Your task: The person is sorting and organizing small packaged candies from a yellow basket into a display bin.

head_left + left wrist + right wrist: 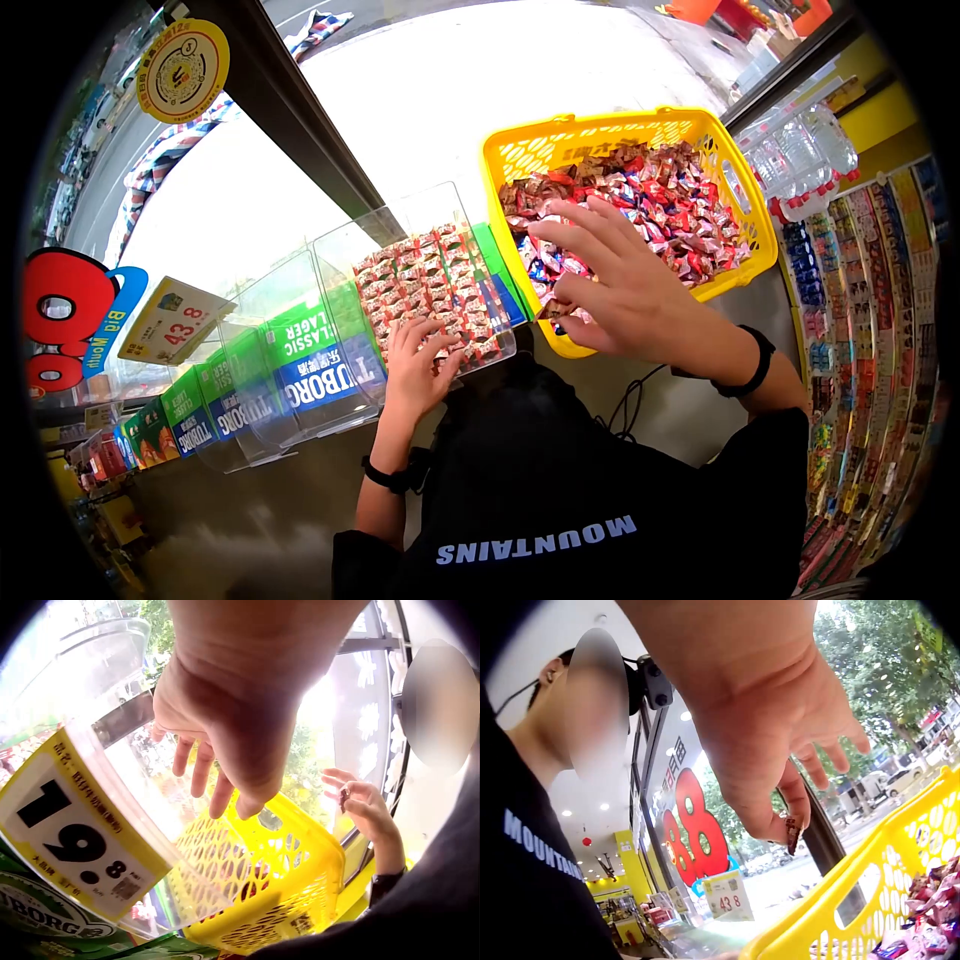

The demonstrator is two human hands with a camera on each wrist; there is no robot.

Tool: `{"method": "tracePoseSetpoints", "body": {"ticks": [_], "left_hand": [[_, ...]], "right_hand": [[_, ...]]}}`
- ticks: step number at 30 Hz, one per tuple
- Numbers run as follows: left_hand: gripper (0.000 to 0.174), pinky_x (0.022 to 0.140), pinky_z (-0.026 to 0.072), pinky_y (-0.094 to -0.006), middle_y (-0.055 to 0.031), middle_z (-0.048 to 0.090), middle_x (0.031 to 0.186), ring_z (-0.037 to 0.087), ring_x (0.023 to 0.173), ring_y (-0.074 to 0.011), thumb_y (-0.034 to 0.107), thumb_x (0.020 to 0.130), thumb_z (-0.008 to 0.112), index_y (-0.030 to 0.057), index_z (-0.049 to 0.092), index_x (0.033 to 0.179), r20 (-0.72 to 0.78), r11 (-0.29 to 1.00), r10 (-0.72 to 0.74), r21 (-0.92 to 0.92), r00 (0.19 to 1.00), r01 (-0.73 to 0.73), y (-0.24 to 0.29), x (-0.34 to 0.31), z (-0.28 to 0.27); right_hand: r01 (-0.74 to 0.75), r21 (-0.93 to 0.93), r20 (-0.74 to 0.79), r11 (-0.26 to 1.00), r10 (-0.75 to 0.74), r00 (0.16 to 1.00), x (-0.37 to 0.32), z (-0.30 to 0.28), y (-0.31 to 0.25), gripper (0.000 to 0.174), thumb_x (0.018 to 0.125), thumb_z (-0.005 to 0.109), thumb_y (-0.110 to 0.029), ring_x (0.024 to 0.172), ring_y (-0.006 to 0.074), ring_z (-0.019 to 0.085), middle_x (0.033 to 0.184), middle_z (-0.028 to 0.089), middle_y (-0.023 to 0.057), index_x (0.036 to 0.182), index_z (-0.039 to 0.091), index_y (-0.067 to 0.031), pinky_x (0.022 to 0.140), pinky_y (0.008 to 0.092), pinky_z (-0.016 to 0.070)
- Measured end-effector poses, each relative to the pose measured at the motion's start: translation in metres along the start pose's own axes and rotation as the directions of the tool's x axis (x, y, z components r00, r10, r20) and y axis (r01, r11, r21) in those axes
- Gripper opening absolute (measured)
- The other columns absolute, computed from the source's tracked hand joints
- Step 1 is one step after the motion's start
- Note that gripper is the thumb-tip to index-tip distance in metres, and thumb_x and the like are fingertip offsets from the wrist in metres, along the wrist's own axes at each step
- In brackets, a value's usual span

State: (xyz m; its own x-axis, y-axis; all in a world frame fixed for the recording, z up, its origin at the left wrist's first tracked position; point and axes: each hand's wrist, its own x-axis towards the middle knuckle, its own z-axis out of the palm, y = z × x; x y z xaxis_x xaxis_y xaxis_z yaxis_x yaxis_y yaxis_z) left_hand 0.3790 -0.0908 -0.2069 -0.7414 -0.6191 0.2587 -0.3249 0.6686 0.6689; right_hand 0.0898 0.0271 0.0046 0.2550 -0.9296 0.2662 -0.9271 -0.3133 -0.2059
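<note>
My right hand hovers above the near side of a yellow plastic basket heaped with wrapped candies. Between its thumb and forefinger it pinches one small wrapped candy, dark reddish-brown; the other fingers spread outward. My left hand is at the near edge of a clear plastic bin, its loosely bent fingers over the candies in it. Those red-and-white wrapped candies lie in neat rows. In the left wrist view the left hand's fingers reach down with nothing seen between them.
Green and blue beer cartons support the clear bins along the window ledge. Price cards, one reading 43.8 and one 19.8, stand by the bins. Bottled water and a rack of small packets are at right.
</note>
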Motion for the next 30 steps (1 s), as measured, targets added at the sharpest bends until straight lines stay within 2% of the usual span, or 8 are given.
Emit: {"method": "tracePoseSetpoints", "body": {"ticks": [2, 5, 8, 12, 17, 21, 28, 30], "left_hand": [[0.024, 0.126, 0.0265, -0.0660, -0.0067, 0.068, 0.127, 0.057, 0.134, -0.0351, 0.027, 0.085, 0.086, 0.0176, 0.079, 0.106, 0.051, 0.996, 0.070, -0.054, 0.996, -0.068, 0.026, 0.013, -0.023], [0.035, 0.130, 0.0172, -0.0670, -0.0064, 0.068, 0.132, 0.055, 0.139, -0.0345, 0.040, 0.080, 0.091, 0.0191, 0.080, 0.107, 0.140, 0.958, 0.275, -0.122, 0.951, -0.259, 0.048, 0.023, -0.057], [0.038, 0.129, 0.0190, -0.0675, -0.0063, 0.069, 0.131, 0.056, 0.138, -0.0344, 0.040, 0.076, 0.093, 0.0195, 0.080, 0.106, 0.056, 0.911, 0.372, -0.212, 0.927, -0.353, 0.041, 0.013, -0.061], [0.036, 0.127, 0.0247, -0.0702, -0.0022, 0.070, 0.129, 0.060, 0.134, -0.0316, 0.037, 0.074, 0.093, 0.0167, 0.080, 0.102, 0.030, 0.924, 0.383, -0.006, 0.923, -0.383, 0.019, -0.004, -0.065], [0.011, 0.127, 0.0238, -0.0689, 0.0002, 0.071, 0.128, 0.055, 0.138, -0.0306, 0.024, 0.092, 0.080, 0.0144, 0.079, 0.098, 0.046, 0.968, 0.242, 0.058, 0.969, -0.245, -0.001, -0.023, -0.078], [0.009, 0.127, 0.0213, -0.0652, -0.0042, 0.071, 0.131, 0.054, 0.138, -0.0351, 0.018, 0.094, 0.076, 0.0096, 0.080, 0.093, -0.088, 0.994, 0.108, 0.044, 0.990, -0.104, -0.014, -0.032, -0.087], [0.021, 0.127, 0.0200, -0.0647, -0.0093, 0.067, 0.138, 0.050, 0.141, -0.0360, 0.020, 0.099, 0.068, 0.0051, 0.078, 0.089, -0.163, 1.000, 0.003, 0.024, 0.987, 0.001, -0.041, -0.037, -0.096], [0.018, 0.127, 0.0191, -0.0654, -0.0136, 0.061, 0.144, 0.045, 0.145, -0.0403, 0.021, 0.098, 0.069, 0.0071, 0.079, 0.099, -0.186, 0.998, -0.010, 0.066, 0.983, 0.023, -0.052, -0.038, -0.098]], "right_hand": [[0.085, -0.021, -0.016, 0.996, -0.085, 0.996, -0.007, 0.020, -0.031, 0.025, 0.077, 0.084, -0.017, 0.152, 0.0391, 0.043, 0.154, 0.053, 0.0177, 0.085, 0.063, -0.0053, 0.124, 0.0656, 0.0320], [0.206, 0.016, -0.088, 0.978, -0.204, 0.975, -0.003, 0.054, -0.065, 0.016, 0.084, 0.075, -0.016, 0.148, 0.0367, 0.049, 0.150, 0.057, 0.0176, 0.085, 0.067, -0.0024, 0.123, 0.0608, 0.0361], [0.210, -0.001, -0.117, 0.978, -0.209, 0.971, 0.007, 0.084, -0.087, 0.017, 0.085, 0.073, -0.016, 0.147, 0.0360, 0.050, 0.151, 0.057, 0.0173, 0.091, 0.071, -0.0005, 0.122, 0.0570, 0.0394], [0.150, -0.052, -0.123, 0.987, -0.156, 0.980, 0.020, 0.111, -0.099, 0.019, 0.083, 0.069, -0.019, 0.143, 0.0338, 0.053, 0.143, 0.061, 0.0146, 0.091, 0.075, -0.0025, 0.120, 0.0555, 0.0398], [0.045, -0.039, -0.084, 0.998, -0.048, 0.995, 0.029, 0.151, -0.106, 0.032, 0.086, 0.081, -0.022, 0.144, 0.0353, 0.051, 0.150, 0.057, 0.0149, 0.113, 0.070, -0.0092, 0.119, 0.0557, 0.0404], [-0.023, -0.019, -0.212, 1.000, 0.018, 0.977, 0.049, 0.174, -0.117, 0.033, 0.082, 0.081, -0.023, 0.142, 0.0375, 0.052, 0.145, 0.060, 0.0173, 0.108, 0.069, -0.0056, 0.118, 0.0585, 0.0403], [-0.034, -0.023, -0.223, 0.999, 0.028, 0.975, 0.086, 0.205, -0.124, 0.040, 0.076, 0.084, -0.022, 0.145, 0.0384, 0.047, 0.149, 0.054, 0.0182, 0.109, 0.068, -0.0057, 0.121, 0.0569, 0.0366], [-0.038, -0.057, -0.245, 0.998, 0.023, 0.969, 0.096, 0.211, -0.123, 0.038, 0.074, 0.085, -0.020, 0.146, 0.0393, 0.046, 0.148, 0.054, 0.0186, 0.107, 0.069, -0.0078, 0.123, 0.0600, 0.0329]]}}
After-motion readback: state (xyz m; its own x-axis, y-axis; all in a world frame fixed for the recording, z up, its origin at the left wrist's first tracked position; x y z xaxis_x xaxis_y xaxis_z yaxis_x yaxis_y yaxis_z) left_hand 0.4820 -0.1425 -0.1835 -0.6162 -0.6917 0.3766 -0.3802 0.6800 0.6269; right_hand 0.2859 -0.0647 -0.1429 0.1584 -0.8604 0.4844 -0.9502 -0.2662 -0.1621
